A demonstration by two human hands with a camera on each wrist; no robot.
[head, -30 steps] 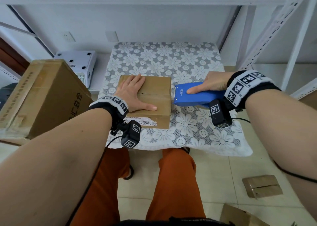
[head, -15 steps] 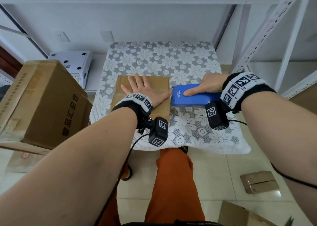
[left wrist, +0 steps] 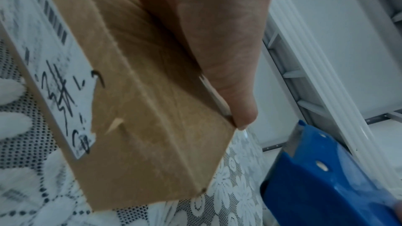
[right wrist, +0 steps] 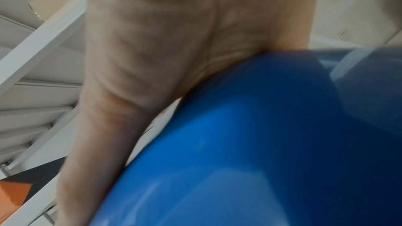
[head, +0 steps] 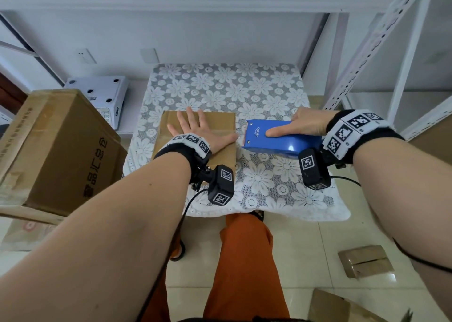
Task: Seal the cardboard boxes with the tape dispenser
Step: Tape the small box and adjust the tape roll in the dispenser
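Note:
A small brown cardboard box (head: 220, 122) lies on the lace-covered table (head: 244, 89). My left hand (head: 195, 131) presses flat on its top, fingers spread and straight, thumb reaching the box's right edge. In the left wrist view the box (left wrist: 135, 126) shows a white label on its side, and my left thumb (left wrist: 228, 75) lies along the top edge. The blue tape dispenser (head: 274, 138) sits just right of the box, its front end a small gap from the box's side. My right hand (head: 300, 126) grips the dispenser from above, thumb on its near face. The dispenser (right wrist: 261, 143) fills the blurred right wrist view.
A large cardboard box (head: 53, 148) stands at the left, beside a white device (head: 102, 94). White metal shelf posts (head: 362, 47) rise at the right. Small boxes (head: 364, 260) lie on the tiled floor at lower right. My orange-trousered legs (head: 244, 260) are under the table's front edge.
My left hand slid forward across the box top and spread flat. The dispenser stayed by the box's right side.

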